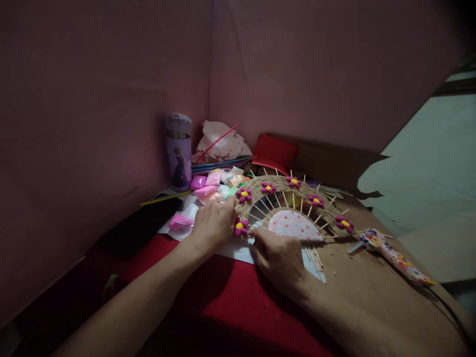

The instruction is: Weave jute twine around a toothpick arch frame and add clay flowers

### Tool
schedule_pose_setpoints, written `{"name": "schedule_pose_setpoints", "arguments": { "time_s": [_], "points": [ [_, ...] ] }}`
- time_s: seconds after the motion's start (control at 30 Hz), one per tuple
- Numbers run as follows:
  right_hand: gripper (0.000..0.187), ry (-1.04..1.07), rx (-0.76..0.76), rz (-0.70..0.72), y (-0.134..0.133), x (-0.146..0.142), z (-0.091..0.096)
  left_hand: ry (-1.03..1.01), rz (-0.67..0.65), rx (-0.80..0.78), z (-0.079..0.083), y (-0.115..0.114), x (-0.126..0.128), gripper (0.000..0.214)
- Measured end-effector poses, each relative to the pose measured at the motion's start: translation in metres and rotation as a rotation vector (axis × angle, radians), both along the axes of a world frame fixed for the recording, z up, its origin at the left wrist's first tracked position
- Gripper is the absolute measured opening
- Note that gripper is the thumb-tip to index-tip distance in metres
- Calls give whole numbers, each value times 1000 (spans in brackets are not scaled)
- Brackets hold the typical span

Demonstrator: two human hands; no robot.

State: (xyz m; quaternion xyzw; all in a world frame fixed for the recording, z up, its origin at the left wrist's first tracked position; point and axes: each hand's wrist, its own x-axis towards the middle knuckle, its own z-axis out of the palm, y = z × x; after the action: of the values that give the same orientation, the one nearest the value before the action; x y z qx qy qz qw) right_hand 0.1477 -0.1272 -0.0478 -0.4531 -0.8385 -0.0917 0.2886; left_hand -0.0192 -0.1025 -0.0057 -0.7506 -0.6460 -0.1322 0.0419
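Observation:
A half-round fan of wound twine and thin wooden sticks stands tilted in front of me. Purple clay flowers with yellow centres are spaced along its outer twine band. Spotted white cloth covers its inner half-circle. My left hand is closed on the fan's left edge, beside the lowest left flower. At the lower left of the fan, my right hand has its thumb and finger together by a stick next to that flower. Its fingertips are partly hidden.
To the right lies a flower-patterned glue gun with a cord. Small packets of coloured clay are heaped behind my left hand, near a purple tumbler. Loose sticks rest on white paper. A red packet and crumpled cloth are at the wall.

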Motion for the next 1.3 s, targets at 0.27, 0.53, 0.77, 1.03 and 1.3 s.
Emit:
{"name": "schedule_pose_setpoints", "arguments": {
  "time_s": [0.27,0.53,0.77,1.03,1.3],
  "points": [
    [22,-19,-31,44,3,1,-1,11,0,14,-2,1,-1,23],
    [21,31,34,18,0,2,1,15,-8,7,0,0,-1,25],
    [24,32,22,49,0,0,1,9,-7,-1,-1,0,-1,26],
    [31,60,130,102,-2,2,1,5,5,-30,2,-1,0,26],
    [37,-44,79,113,-2,2,0,3,-1,-22,3,-2,1,27]
  ]
}}
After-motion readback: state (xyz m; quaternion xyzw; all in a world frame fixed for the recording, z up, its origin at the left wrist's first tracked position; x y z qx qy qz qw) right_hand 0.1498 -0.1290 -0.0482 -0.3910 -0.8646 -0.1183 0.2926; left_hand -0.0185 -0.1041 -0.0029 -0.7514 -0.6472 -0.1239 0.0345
